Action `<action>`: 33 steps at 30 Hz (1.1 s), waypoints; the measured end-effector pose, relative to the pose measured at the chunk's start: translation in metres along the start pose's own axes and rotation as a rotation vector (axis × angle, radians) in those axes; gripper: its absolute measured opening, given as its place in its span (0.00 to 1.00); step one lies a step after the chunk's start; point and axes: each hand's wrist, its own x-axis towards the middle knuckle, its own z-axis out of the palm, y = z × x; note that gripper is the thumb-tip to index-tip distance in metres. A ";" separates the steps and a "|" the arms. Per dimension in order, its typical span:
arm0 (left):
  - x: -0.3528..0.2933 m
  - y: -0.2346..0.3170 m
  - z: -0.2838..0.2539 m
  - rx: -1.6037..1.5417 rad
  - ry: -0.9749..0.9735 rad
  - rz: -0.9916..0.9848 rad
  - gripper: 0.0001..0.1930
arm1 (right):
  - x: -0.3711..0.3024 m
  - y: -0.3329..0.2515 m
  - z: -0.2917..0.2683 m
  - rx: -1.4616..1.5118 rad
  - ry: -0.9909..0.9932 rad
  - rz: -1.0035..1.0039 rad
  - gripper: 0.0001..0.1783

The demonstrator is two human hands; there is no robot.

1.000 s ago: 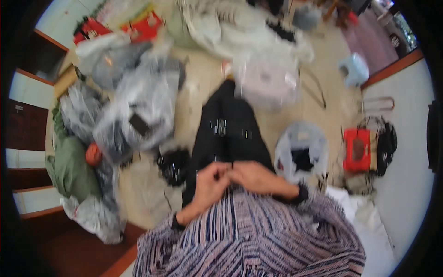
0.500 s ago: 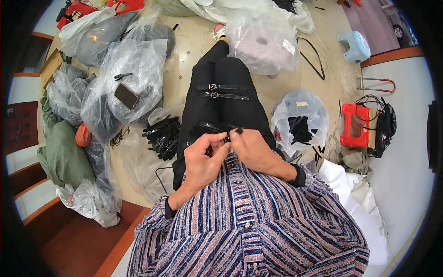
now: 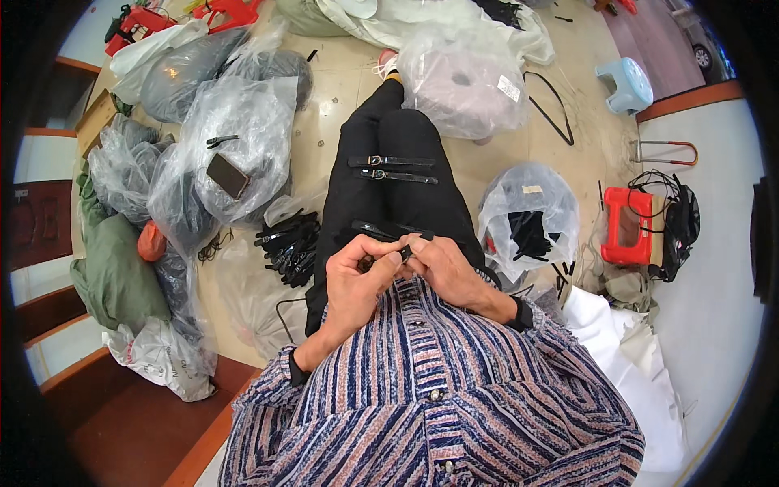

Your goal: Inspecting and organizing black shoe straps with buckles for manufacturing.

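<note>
My left hand and my right hand meet over my lap, both pinching a small black strap with a metal buckle. The strap's free end lies across my black trousers. Two more black buckled straps rest side by side farther down my thigh. A pile of loose black straps sits on clear plastic just left of my leg. A clear bag holding black pieces stands to the right of my knee.
Several clear plastic bags of dark goods crowd the floor at left, one with a phone on top. A large bag of pale items lies beyond my foot. A red stool, a light blue stool and a green bundle stand around.
The view has steadied and tilted down toward my lap. My hands have lifted slightly and closed together on the strap.
</note>
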 end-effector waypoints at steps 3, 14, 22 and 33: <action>0.001 -0.005 -0.002 -0.054 0.023 -0.026 0.04 | 0.001 0.003 -0.002 -0.033 -0.005 0.052 0.20; 0.001 0.004 0.002 -0.033 0.054 -0.091 0.04 | 0.008 0.031 -0.004 0.165 -0.028 -0.075 0.20; 0.004 0.018 -0.001 0.001 0.007 -0.225 0.03 | 0.004 0.007 -0.010 -0.107 -0.086 -0.042 0.20; -0.001 0.034 0.009 0.393 -0.047 -0.172 0.04 | -0.003 -0.010 -0.005 -0.501 -0.039 -0.291 0.14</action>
